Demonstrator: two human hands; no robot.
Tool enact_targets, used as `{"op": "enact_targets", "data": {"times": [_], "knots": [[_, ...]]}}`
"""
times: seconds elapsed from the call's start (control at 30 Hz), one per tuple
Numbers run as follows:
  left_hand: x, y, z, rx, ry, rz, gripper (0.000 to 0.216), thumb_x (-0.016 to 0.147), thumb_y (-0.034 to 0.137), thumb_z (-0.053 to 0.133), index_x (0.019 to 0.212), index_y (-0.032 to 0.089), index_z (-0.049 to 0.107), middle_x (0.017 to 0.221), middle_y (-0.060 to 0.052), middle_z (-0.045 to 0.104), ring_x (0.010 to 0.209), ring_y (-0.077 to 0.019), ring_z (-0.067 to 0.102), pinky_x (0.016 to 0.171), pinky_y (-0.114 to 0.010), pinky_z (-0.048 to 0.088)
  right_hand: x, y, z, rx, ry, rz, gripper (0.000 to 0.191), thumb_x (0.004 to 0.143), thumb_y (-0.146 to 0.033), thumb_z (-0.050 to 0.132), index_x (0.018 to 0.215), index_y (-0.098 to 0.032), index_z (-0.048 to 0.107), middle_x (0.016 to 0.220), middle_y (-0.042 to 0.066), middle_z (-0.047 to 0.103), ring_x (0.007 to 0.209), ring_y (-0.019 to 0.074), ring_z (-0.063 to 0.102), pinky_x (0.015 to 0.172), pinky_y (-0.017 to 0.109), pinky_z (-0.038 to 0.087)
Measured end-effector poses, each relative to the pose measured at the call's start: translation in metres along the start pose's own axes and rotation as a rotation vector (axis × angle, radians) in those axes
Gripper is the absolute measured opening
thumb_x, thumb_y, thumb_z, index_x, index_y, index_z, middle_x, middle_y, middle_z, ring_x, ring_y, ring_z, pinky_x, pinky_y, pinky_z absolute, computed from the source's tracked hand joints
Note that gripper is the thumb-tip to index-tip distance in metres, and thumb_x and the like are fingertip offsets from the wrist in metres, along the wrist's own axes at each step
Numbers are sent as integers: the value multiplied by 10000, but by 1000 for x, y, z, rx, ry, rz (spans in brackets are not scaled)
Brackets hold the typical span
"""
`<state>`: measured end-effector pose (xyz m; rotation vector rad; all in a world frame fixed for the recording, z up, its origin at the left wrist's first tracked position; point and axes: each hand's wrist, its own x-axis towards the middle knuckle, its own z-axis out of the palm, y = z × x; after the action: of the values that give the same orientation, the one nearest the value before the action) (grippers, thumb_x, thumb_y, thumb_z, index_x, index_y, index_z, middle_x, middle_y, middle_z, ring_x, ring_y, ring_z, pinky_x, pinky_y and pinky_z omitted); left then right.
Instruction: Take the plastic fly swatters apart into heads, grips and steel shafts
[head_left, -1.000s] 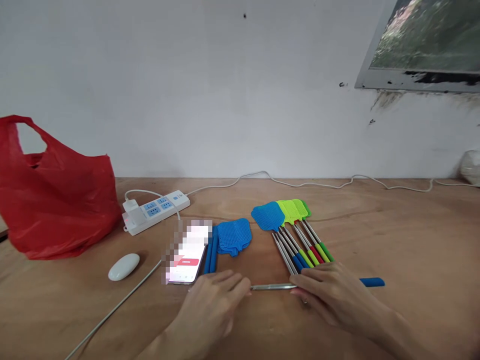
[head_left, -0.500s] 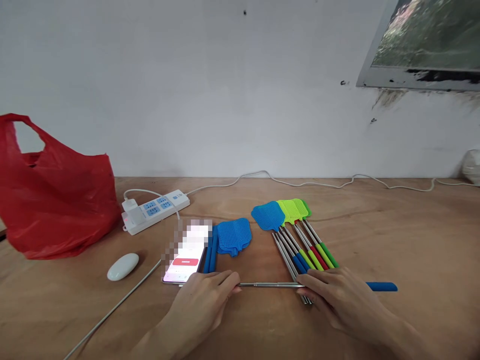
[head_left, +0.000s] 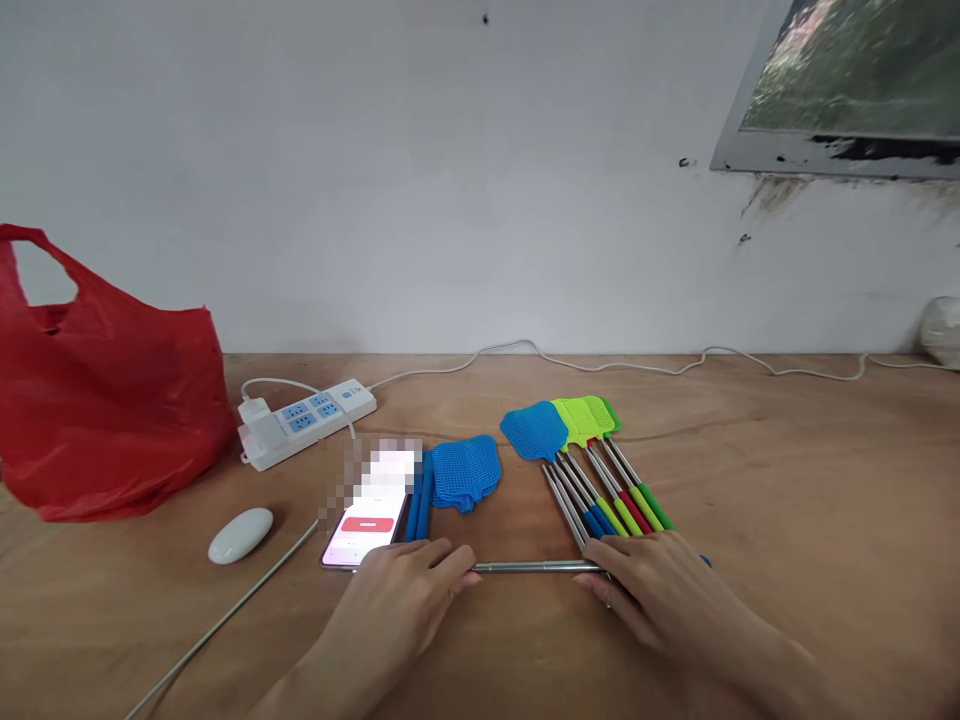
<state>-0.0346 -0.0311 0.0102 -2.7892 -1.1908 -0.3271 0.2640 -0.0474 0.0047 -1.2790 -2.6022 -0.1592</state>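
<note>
A silver telescopic rod [head_left: 534, 567] lies level between my hands. My left hand [head_left: 405, 595] is closed around its left part, thumb and fingers pinching it near the phone. My right hand [head_left: 660, 590] grips the other side, and a bit of blue handle [head_left: 706, 561] shows past it. Beyond the right hand lie several fly swatters: a blue head [head_left: 535, 432] and yellow-green heads [head_left: 582, 420] with metal rods and coloured handles [head_left: 628, 511]. Loose blue swatter heads [head_left: 466, 472] and blue handles [head_left: 420, 497] lie past my left hand. The rod's left end is hidden.
A phone [head_left: 367, 525] with a lit screen lies left of the blue handles. Farther left are a white mouse [head_left: 241, 536], a power strip [head_left: 311, 424] with cables, and a red plastic bag [head_left: 112, 410]. A white cable [head_left: 622, 366] runs along the wall.
The blue handle has moved left toward my right hand, which now covers most of it. The rod has shortened, with its thicker segment filling more of the span between my hands.
</note>
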Motion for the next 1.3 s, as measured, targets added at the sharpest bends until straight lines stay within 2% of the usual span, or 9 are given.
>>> {"op": "enact_targets", "data": {"times": [0.17, 0.27, 0.37, 0.5, 0.67, 0.8, 0.9, 1.1, 1.3], "knots": [[7, 21, 7, 20, -176, -10, 152, 1009, 237, 562, 862, 204, 573, 767, 2, 742, 599, -216, 703, 470, -255, 349, 7, -12, 7, -71, 26, -113, 240, 1039, -258, 413, 824, -232, 515, 670, -9, 678, 465, 193, 596, 477, 328, 136], [11, 31, 3, -54, -179, -13, 101, 1004, 230, 571, 909, 200, 584, 839, -4, 753, 641, -233, 716, 500, -275, 393, 11, -16, 7, -59, 49, -131, 251, 1046, -273, 411, 818, -232, 507, 660, -15, 663, 481, 194, 610, 474, 325, 163], [8, 21, -5, -98, -95, -11, 82, 994, 265, 594, 941, 202, 592, 903, -24, 741, 775, -255, 722, 588, -291, 441, 7, -7, 3, -26, 63, -90, 287, 1064, -301, 370, 823, -236, 512, 693, -4, 670, 532, 199, 630, 496, 314, 234], [0, 3, -5, -3, -117, -26, 261, 1022, 219, 527, 761, 208, 537, 674, 7, 690, 545, -227, 657, 462, -295, 273, 0, 0, 3, -18, 74, -76, 341, 1083, -294, 297, 824, -236, 512, 710, 4, 678, 558, 191, 641, 514, 308, 269], [7, 22, 3, -36, -169, 64, 220, 991, 213, 592, 779, 208, 531, 699, 9, 711, 570, -230, 674, 471, -320, 202, 6, -24, 10, -22, 91, -150, 257, 1043, -223, 392, 811, -234, 501, 665, -16, 647, 483, 187, 603, 461, 324, 216], [11, 27, 0, -77, -204, 34, 229, 1020, 257, 553, 797, 206, 549, 701, 7, 702, 582, -222, 664, 488, -315, 236, 7, -27, 8, 30, 51, -125, 127, 936, -159, 550, 829, -226, 530, 730, -13, 675, 582, 192, 654, 497, 304, 268], [7, 17, -6, -168, -178, -1, 214, 1039, 272, 516, 843, 200, 563, 814, -3, 711, 671, -207, 675, 548, -290, 324, -1, -14, 6, -3, 31, -5, 85, 867, -165, 607, 842, -231, 558, 745, -7, 703, 606, 215, 668, 532, 305, 273], [0, 1, -17, -257, -196, -19, 295, 1076, 260, 371, 848, 205, 550, 821, -5, 674, 668, -194, 631, 572, -282, 339, -9, 2, 3, -38, 59, 33, 109, 859, -149, 582, 799, -238, 561, 681, -8, 703, 536, 231, 650, 525, 311, 236], [0, -2, -15, -206, -175, 28, 297, 1074, 263, 378, 814, 213, 512, 739, 7, 637, 601, -189, 586, 544, -291, 294, -6, 3, 1, -64, 102, 26, 112, 856, -146, 564, 793, -237, 545, 671, -11, 695, 512, 217, 634, 507, 302, 197]]}}
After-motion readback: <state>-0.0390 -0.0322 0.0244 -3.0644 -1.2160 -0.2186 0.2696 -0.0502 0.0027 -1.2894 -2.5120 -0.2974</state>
